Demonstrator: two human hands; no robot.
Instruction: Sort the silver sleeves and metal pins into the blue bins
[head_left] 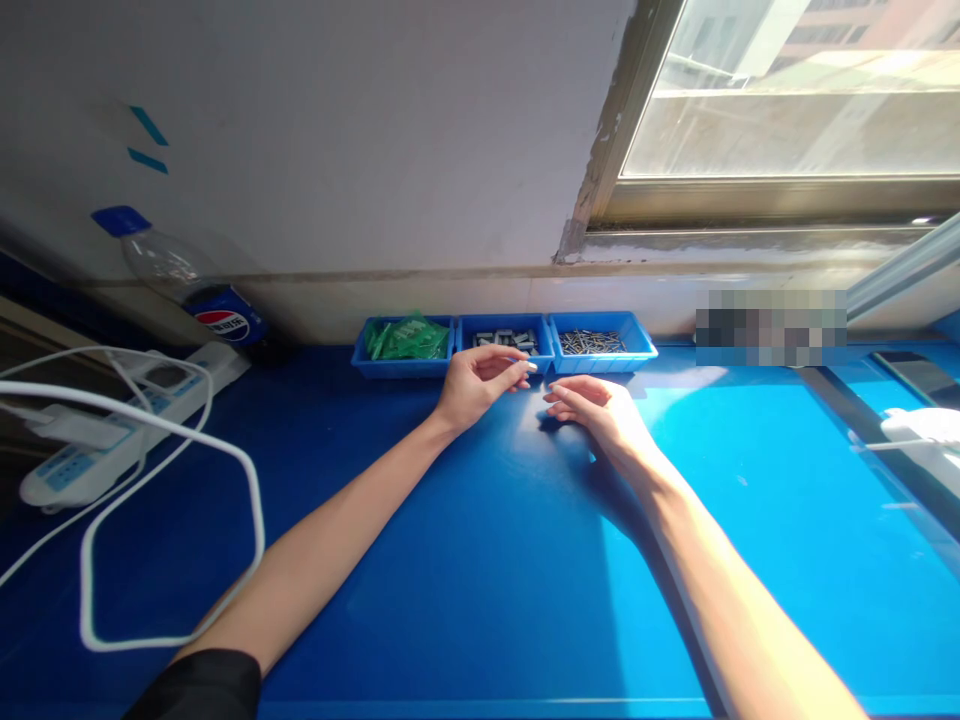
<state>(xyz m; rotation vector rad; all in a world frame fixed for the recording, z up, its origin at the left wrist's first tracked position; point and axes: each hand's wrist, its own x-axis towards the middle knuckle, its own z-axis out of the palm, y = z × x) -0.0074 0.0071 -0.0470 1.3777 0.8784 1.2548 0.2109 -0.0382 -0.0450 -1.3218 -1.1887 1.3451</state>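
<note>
My left hand (474, 388) is in front of the middle blue bin (504, 320), its thumb and fingers pinched together. At those fingertips shows a small pale piece (532, 367), too small to name. Just to the right, my right hand (606, 412) hovers over the table with its fingers curled and thumb close to the forefinger; what they hold, if anything, cannot be made out. Grey short pieces (517, 338) lie in the middle bin, partly hidden by my left hand. Screws or nails (592, 342) fill the right bin (643, 350). Green plastic packets (409, 338) lie in the left bin (365, 362).
A cola bottle (225, 310) leans by the wall at left, near a white power strip (71, 470). White cables (255, 500) loop over my left forearm. A window (780, 130) is at upper right. A white object (922, 435) lies on the blue table (465, 580) at right.
</note>
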